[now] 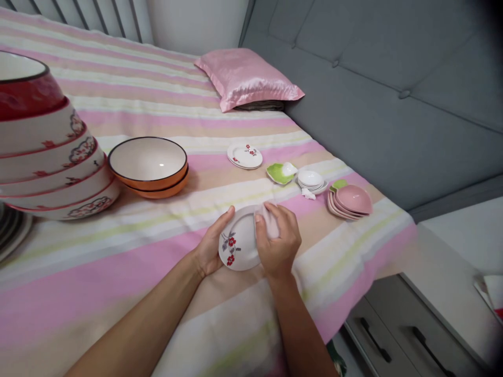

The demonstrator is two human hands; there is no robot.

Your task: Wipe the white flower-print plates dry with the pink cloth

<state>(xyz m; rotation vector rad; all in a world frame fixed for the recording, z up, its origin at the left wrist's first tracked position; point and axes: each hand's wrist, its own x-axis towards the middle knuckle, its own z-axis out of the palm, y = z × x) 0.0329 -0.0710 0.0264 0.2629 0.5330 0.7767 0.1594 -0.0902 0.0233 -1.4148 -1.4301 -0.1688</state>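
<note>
A small white plate (244, 255) with red flowers and grey leaves is held tilted above the bed, close to me. My left hand (212, 246) grips its left rim, thumb on top and the other fingers hidden underneath. Over the plate's right side, my right hand (278, 238) pinches a pale pinkish cloth (270, 222) that lies against the plate. Beyond my hands rest two or so similar flowered plates (245, 156), stacked. To their right are a green leaf-shaped dish (280, 173), small white dishes (311, 179) and pink fruit-shaped dishes (353, 199).
Tall stacked red-and-white bowls (47, 157) stand at the left beside orange bowls (149, 165). Dark-rimmed plates (11, 230) show at the left edge. A pink pillow (249, 76) lies by the grey headboard (365, 78). A drawer cabinet (412, 324) stands right of the striped bed (98, 267).
</note>
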